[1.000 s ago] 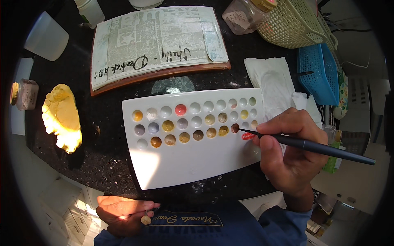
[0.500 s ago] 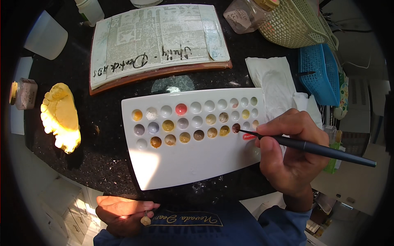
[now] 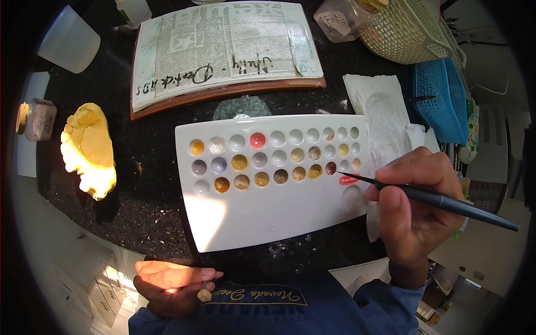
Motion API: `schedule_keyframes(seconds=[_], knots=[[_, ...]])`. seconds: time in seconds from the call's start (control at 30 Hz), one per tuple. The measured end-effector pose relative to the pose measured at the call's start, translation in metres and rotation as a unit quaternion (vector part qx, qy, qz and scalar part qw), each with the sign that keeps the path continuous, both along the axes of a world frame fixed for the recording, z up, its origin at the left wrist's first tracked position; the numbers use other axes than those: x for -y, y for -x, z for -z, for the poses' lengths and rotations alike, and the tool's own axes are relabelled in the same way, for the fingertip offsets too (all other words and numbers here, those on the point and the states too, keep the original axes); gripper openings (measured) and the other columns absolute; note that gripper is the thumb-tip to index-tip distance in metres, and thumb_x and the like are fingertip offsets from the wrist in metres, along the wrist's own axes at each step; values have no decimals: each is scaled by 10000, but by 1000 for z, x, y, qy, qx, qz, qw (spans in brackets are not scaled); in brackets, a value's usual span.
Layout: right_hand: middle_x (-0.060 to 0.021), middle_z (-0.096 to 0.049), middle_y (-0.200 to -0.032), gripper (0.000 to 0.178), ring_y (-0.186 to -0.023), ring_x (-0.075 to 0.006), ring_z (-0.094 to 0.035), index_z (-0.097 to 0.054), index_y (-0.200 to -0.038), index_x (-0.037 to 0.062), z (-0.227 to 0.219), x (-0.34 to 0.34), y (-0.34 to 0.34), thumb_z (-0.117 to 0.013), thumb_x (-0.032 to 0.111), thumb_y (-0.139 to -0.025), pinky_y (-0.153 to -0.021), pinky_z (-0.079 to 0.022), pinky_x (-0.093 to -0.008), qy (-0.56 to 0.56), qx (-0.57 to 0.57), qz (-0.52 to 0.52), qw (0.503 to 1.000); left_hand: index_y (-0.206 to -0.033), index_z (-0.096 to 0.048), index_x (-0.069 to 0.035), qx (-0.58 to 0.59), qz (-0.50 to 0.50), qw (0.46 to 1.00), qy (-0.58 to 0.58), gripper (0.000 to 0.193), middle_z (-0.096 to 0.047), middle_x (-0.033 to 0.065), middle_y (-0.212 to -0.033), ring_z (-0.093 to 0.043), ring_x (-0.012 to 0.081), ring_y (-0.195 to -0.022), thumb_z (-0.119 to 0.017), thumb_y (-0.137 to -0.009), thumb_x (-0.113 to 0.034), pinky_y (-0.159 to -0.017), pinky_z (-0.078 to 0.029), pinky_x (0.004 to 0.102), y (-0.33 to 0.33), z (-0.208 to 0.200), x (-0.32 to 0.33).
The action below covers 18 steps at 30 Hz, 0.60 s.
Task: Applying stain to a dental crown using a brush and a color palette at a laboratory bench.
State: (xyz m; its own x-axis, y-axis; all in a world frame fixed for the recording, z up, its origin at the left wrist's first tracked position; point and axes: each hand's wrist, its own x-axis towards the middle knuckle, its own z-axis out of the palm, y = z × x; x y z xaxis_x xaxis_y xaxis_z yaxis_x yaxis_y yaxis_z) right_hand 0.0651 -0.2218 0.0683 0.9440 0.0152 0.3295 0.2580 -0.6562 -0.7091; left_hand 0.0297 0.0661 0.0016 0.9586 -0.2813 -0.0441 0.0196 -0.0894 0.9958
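My right hand (image 3: 419, 206) pinches a dark, slim-handled fine paintbrush (image 3: 446, 203) like a pen. Its pointed tip sits at the right edge of a reddish-brown well (image 3: 330, 168) in a white porcelain palette (image 3: 268, 215). Rows of small round wells cross the palette's upper part, many filled with yellow, brown, grey, white or pink paste. Low on the left, in front of my body, my left hand (image 3: 170, 285) is closed with thumb and fingers together. From its fingertips sticks a small cream tooth crown (image 3: 205, 295) on a thin metallic stem; the stem's other end is hidden.
A yellow dental cast (image 3: 86, 148) stands at left near a small jar (image 3: 40, 120) and a translucent cup (image 3: 70, 42). Behind the palette lies a covered flat case (image 3: 229, 56). White tissue (image 3: 382, 111), a blue basket (image 3: 441, 103) and a cream basket (image 3: 407, 33) are at right.
The brush tip has moved from inside the reddish-brown well to its right edge, with my right hand shifting right. The whole view has shifted slightly. My left hand still holds the crown.
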Motion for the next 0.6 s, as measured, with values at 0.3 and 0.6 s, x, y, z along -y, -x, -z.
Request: schedule_keyframes(seconds=[0.3,0.6], knots=[[-76,-514,-726,246,-581,-111,-513,-472,-992,62,-11,-40,52,-617,212,-862,-503,-415,-183,-138,-5,-115,984,-841,-707,17,84,27,996,-32,185,-708,101,-782,-690,175,-667,-765,-665,22,-617,-553,241,-13,-3,15],[-134,-588,-681,276,-492,-139,-576,-448,-935,4,20,-73,41,-662,57,-769,-432,-480,-220,-183,17,-197,963,-903,-698,30,85,7,995,-44,212,-700,114,-802,-693,184,-721,-740,-695,48,-643,-559,248,-6,-6,9]])
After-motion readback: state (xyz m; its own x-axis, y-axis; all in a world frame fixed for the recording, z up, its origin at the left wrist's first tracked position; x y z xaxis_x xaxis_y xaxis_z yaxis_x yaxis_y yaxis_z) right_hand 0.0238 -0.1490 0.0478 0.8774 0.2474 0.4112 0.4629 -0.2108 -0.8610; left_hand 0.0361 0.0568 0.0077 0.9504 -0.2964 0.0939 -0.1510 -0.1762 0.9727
